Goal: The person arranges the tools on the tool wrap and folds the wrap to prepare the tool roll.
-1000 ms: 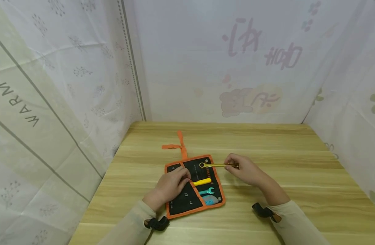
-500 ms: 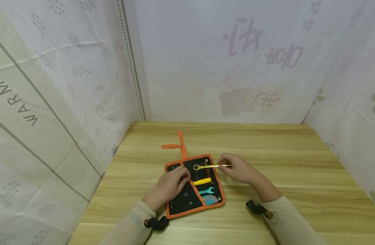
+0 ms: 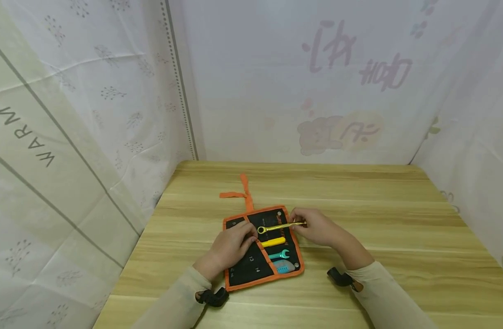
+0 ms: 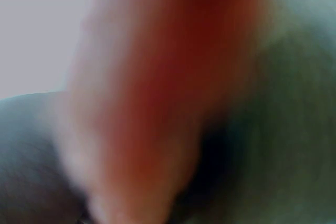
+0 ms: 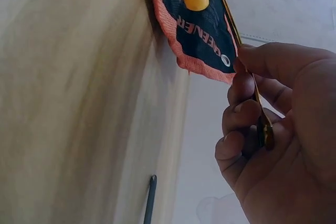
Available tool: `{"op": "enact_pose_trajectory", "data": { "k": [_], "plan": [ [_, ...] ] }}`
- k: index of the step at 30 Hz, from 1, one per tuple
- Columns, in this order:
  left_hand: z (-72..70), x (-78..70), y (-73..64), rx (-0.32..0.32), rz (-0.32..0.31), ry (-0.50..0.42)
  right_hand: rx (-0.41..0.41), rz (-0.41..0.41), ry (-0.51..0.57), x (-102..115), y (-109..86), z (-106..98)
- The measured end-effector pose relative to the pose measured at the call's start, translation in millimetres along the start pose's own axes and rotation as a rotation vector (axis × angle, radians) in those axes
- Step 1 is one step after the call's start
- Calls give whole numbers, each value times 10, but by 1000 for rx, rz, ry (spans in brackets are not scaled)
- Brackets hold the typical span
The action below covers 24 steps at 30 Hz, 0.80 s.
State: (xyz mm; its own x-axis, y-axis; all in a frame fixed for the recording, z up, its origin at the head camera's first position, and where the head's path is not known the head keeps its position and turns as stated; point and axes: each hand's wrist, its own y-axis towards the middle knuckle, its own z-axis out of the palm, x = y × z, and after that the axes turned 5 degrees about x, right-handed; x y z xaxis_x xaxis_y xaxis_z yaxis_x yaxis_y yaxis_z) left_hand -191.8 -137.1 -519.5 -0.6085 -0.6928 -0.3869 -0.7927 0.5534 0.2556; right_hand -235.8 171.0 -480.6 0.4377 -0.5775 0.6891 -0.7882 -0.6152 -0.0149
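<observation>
A black tool pouch (image 3: pixel 245 276) with orange trim lies on the table. My left hand (image 3: pixel 231 246) pinches the orange edge of its pocket, though the fingertips are partly hidden; in the left wrist view everything is blurred. A gold wrench (image 3: pixel 276 227) is held in my right hand (image 3: pixel 317 227), pinched between thumb and fingers, its ring end pointing left over the pouch near the pocket opening. In the right wrist view, the wrench's other end lies against the curled fingers. From the pocket stick out a yellow handle (image 3: pixel 273 242), a teal open-end wrench (image 3: pixel 281 254) and a grey-and-teal tool (image 3: pixel 284 266).
The wooden table (image 3: pixel 358 187) reaches back to a hanging patterned cloth (image 3: pixel 251 91). Orange tie straps (image 3: pixel 248 198) stretch out behind the pouch. A thin dark rod (image 5: pixel 150 200) shows low in the right wrist view.
My right hand has moved left with the gold wrench, bringing its ring end across the pouch toward the pocket edge. The left hand stays at the pouch.
</observation>
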Motion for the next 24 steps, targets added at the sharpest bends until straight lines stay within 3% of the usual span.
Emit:
{"op": "enact_pose_trajectory", "data": {
  "k": [15, 24],
  "plan": [
    [-9, 6, -10, 0, 20, -3, 59, 27, 3, 40, 77, 64],
    [-13, 1, -14, 12, 48, 1, 101, -5, 33, 15, 129, 102]
  ]
}}
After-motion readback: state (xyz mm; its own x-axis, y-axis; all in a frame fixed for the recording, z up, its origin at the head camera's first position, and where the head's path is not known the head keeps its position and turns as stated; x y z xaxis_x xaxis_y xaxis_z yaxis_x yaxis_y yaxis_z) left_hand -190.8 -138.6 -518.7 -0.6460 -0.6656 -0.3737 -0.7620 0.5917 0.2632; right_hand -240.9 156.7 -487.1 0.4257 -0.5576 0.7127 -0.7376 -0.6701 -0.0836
